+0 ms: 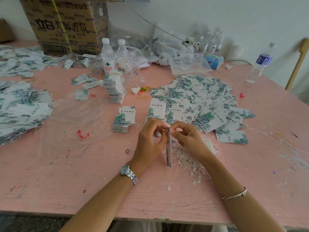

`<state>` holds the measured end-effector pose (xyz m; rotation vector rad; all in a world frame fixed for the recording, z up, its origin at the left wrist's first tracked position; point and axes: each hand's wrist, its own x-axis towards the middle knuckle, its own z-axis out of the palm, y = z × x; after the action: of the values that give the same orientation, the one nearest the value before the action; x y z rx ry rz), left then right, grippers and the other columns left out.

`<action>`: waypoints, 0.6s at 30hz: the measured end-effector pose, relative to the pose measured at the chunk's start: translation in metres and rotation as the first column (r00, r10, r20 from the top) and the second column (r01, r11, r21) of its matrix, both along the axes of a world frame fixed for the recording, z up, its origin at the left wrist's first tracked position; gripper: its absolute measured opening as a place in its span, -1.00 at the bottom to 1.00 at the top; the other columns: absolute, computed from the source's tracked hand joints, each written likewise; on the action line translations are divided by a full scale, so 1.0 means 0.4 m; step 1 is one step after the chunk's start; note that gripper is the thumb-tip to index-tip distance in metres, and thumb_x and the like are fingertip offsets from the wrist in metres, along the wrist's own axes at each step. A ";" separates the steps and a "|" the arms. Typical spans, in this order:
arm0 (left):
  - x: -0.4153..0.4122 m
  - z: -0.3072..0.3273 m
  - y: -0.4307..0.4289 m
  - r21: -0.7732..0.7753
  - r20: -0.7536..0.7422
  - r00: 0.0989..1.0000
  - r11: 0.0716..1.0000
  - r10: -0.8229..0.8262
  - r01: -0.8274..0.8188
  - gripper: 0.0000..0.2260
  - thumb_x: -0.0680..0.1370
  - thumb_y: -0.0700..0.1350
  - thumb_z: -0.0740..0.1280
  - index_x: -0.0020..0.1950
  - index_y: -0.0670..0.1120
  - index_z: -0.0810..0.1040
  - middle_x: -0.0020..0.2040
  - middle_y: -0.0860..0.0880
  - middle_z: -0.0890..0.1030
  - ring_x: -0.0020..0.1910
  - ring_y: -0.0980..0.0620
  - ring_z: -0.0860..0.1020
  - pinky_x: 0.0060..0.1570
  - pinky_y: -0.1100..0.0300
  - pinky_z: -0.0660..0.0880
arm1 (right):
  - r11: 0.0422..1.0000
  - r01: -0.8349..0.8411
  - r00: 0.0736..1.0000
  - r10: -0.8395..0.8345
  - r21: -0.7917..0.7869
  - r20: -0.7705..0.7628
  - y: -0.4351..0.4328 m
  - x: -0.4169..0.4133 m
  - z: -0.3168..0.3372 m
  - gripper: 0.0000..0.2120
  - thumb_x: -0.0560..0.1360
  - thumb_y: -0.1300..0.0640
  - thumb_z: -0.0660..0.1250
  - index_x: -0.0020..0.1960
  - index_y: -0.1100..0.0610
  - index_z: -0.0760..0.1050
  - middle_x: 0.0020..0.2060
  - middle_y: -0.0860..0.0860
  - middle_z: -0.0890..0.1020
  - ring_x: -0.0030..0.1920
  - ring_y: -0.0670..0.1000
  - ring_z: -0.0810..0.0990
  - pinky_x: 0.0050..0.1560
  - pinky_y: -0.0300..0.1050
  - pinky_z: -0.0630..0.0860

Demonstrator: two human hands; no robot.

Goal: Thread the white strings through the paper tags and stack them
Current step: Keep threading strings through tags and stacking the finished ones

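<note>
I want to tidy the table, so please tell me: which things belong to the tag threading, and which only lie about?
Job: held tag, pinched by left hand and right hand; white strings; loose tags; stacked tags.
Lying about: water bottles; cardboard box; tissue pack; red scrap.

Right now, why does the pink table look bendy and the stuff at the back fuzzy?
Head view: the wide lens bends the pink wooden table at its front edge; the brown cardboard box and clear plastic water bottles at the back look soft and smeared; even light, faint shadows.
</note>
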<state>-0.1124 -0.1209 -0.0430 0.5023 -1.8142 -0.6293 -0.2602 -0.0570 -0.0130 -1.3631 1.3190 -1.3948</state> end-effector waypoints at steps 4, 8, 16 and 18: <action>0.002 0.002 0.000 0.008 0.002 1.000 1.000 -0.014 0.014 -0.91 0.53 -0.25 0.44 0.03 -0.19 0.62 -0.04 -0.03 0.61 -0.10 0.08 0.59 -0.08 0.25 0.53 | 1.000 0.005 1.000 -0.005 -0.005 0.003 -0.001 -0.006 -0.002 -0.89 0.58 0.23 0.29 -0.11 0.24 0.48 -0.56 -0.19 0.41 -0.56 -0.22 0.20 -0.51 -0.39 0.14; 0.005 0.003 -0.007 -0.028 0.012 1.000 1.000 -0.010 0.011 -0.85 0.50 -0.33 0.47 0.06 -0.20 0.67 -0.01 -0.07 0.63 -0.03 0.09 0.62 0.02 0.29 0.54 | 1.000 0.011 0.999 -0.011 0.000 0.040 -0.003 -0.011 -0.008 -0.91 0.59 0.26 0.27 -0.07 0.28 0.46 -0.53 -0.18 0.46 -0.55 -0.20 0.23 -0.49 -0.33 0.11; 0.010 0.003 -0.006 -0.061 0.022 1.000 0.998 0.019 -0.018 -0.78 0.50 -0.35 0.47 0.11 -0.17 0.66 -0.06 -0.02 0.62 -0.13 0.08 0.59 -0.04 0.33 0.51 | 1.000 -0.007 1.000 0.007 0.001 -0.030 -0.009 -0.020 -0.021 -0.78 0.56 0.16 0.33 0.00 0.35 0.51 -0.45 -0.07 0.46 -0.50 -0.10 0.21 -0.47 -0.24 0.13; 0.007 0.001 -0.003 -0.041 0.029 0.998 0.998 0.047 -0.046 -0.78 0.50 -0.35 0.46 0.13 -0.17 0.63 -0.11 0.01 0.60 -0.19 0.06 0.55 -0.08 0.34 0.47 | 1.000 -0.002 0.999 0.002 0.007 -0.033 -0.012 -0.017 -0.027 -0.72 0.61 0.05 0.29 0.07 0.29 0.53 -0.41 -0.07 0.43 -0.45 -0.10 0.23 -0.44 -0.27 0.17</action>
<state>-0.1094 -0.1220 -0.0424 0.5273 -1.8346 -0.5551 -0.2671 -0.0617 -0.0237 -1.3877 1.3420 -1.3714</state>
